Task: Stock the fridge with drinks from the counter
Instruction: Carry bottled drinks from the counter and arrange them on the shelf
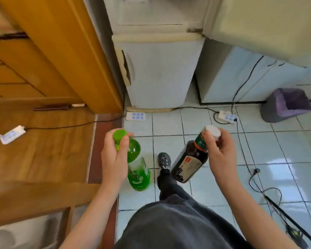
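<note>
Green bottle hangs gripped by your left hand; your right hand fingers grip one dark bottle: two drinks.

- Setting: you stand in a lived-in home, at the edge of its kitchen area.
- An old white fridge faces you against the wall, its door edges worn.
- Pale glazed floor tiles lie under you and meet a wooden floor on your left.
- A wooden door stands just beside the fridge.
- Power strips and loose black cables lie on the floor.
- A bin with a purple liner sits at your right.
</note>
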A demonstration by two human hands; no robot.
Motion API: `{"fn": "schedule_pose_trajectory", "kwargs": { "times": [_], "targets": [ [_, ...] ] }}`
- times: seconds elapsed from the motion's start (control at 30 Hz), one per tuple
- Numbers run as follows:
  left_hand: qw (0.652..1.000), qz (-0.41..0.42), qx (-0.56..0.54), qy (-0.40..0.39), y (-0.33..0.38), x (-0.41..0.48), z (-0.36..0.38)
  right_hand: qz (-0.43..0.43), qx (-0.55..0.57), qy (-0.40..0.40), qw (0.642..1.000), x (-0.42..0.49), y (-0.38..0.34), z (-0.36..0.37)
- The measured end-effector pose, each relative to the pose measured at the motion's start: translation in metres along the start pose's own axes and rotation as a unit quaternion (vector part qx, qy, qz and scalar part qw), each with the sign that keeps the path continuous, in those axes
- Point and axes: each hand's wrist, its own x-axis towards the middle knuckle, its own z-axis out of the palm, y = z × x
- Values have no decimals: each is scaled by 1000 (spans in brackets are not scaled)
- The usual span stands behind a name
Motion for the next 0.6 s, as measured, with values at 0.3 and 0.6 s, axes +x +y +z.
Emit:
{"fn": "schedule_pose_trajectory", "kwargs": {
  "times": [0.3, 0.6],
  "targets": [
    [997, 28, 26, 66, 35, 189, 47, -67, 15, -93, 993, 199, -73, 75],
    [994, 93, 4, 56, 69, 339, 94, -136, 25, -103, 985, 346, -150, 127]
  ]
}}
